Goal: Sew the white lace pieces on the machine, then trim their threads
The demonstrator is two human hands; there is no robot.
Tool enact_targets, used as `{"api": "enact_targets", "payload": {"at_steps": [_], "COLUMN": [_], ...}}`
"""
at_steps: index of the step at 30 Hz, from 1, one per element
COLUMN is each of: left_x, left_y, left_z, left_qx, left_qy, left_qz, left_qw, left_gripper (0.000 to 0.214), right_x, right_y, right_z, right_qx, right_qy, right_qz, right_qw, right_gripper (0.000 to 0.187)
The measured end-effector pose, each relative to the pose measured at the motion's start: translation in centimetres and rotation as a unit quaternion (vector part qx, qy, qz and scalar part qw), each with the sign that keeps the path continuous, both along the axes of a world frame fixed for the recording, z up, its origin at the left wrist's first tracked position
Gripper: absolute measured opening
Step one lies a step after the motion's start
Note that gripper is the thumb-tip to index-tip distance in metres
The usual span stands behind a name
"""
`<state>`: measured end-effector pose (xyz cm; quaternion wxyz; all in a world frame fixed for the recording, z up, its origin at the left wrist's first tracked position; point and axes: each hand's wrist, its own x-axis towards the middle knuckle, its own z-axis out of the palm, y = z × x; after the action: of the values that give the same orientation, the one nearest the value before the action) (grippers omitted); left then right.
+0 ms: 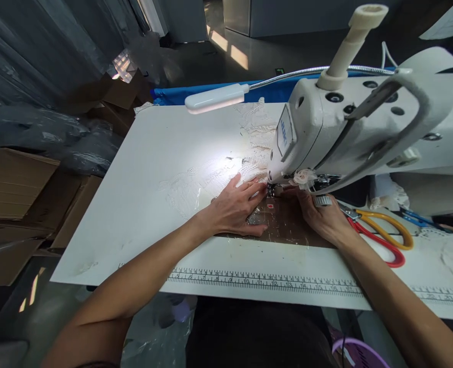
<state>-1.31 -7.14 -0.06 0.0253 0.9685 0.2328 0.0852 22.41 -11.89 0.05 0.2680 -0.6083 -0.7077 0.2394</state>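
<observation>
My left hand [237,208] lies flat with its fingers spread, palm down, on the brown machine bed plate [288,227] and the table beside it. Its fingertips reach close to the presser foot [271,190] of a white sewing machine [307,122]. On the other side of the foot, my right hand [320,214] has its fingers drawn together, pointing left; the machine head partly covers them, so what they grip is hidden. White lace [259,133] lies bunched behind and left of the needle area.
Scissors with orange and red handles [387,230] lie right of my right hand. A lamp [217,98] on a bendable neck hangs over the white table [134,204]. A printed ruler [257,280] runs along the front edge. Cardboard boxes [15,189] stand at left.
</observation>
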Motion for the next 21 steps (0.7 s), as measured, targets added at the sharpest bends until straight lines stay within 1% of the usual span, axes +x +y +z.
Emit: {"api": "enact_targets", "payload": {"at_steps": [5, 9, 11, 13, 16, 18, 20, 21], "left_x": [0.0, 0.0, 0.0, 0.1, 0.4, 0.6, 0.9, 1.0], "left_y": [0.0, -0.1, -0.2, 0.0, 1.2, 2.5, 3.8, 4.2], "left_z": [-0.2, -0.7, -0.8, -0.9, -0.6, -0.3, 0.1, 0.2], "left_qx": [-0.009, -0.023, -0.031, -0.043, -0.064, -0.068, -0.058, -0.046], "left_qy": [-0.011, -0.037, -0.05, -0.057, -0.039, -0.016, 0.002, 0.008], "left_qz": [0.011, 0.021, 0.033, 0.052, 0.063, 0.042, 0.023, 0.022], "left_qw": [1.0, 0.999, 0.998, 0.996, 0.995, 0.997, 0.998, 0.999], "left_gripper": [0.075, 0.068, 0.064, 0.063, 0.061, 0.06, 0.062, 0.065], "right_x": [-0.6, -0.5, -0.4, -0.2, -0.1, -0.3, -0.7, -0.8], "right_y": [-1.3, -1.3, -1.2, -1.2, -1.4, -1.9, -2.8, -3.6], "right_z": [-0.5, -1.0, -1.5, -2.0, -2.4, -1.9, -0.7, 0.2], "right_qx": [-0.027, 0.007, 0.029, 0.056, 0.098, 0.111, 0.103, 0.09], "right_qy": [-0.03, -0.059, -0.074, -0.083, -0.089, -0.092, -0.076, -0.048], "right_qz": [-0.026, -0.028, -0.014, 0.015, 0.056, 0.074, 0.107, 0.131], "right_qw": [0.999, 0.998, 0.997, 0.995, 0.99, 0.987, 0.986, 0.986], "right_gripper": [0.048, 0.038, 0.037, 0.037, 0.037, 0.035, 0.031, 0.029]}}
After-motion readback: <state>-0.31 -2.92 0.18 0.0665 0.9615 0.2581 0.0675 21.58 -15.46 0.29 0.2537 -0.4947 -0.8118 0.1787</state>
